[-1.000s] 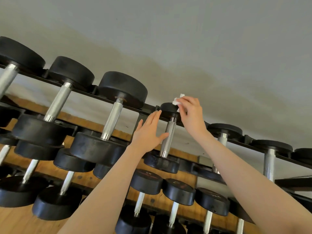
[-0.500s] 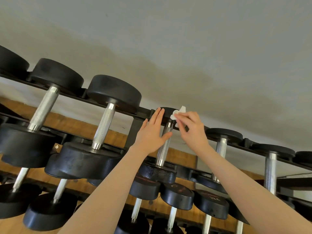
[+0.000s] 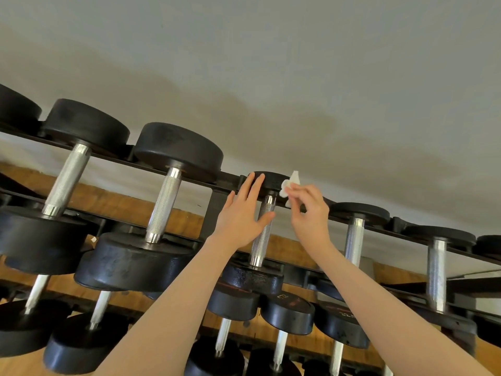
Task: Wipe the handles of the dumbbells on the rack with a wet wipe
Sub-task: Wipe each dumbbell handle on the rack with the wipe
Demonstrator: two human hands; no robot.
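Two hands reach up: the left hand (image 3: 241, 213) is flat with straight fingers beside a knurled steel dumbbell handle (image 3: 262, 232), thumb touching it; the right hand (image 3: 309, 213) pinches a crumpled white wet wipe (image 3: 288, 187) near the handle's top. Black dumbbells fill a tiered rack (image 3: 225, 180) against a grey wall (image 3: 298, 77), wood floor (image 3: 122, 207) below

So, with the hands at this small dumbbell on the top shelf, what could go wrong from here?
1. The right hand pinches the wipe beside the handle, near its top, so the lower part may well go unwiped.
2. The left hand only lies flat against the small dumbbell, so it might roll on the rack.
3. Only a corner of the wipe is pinched, so it could slip free.
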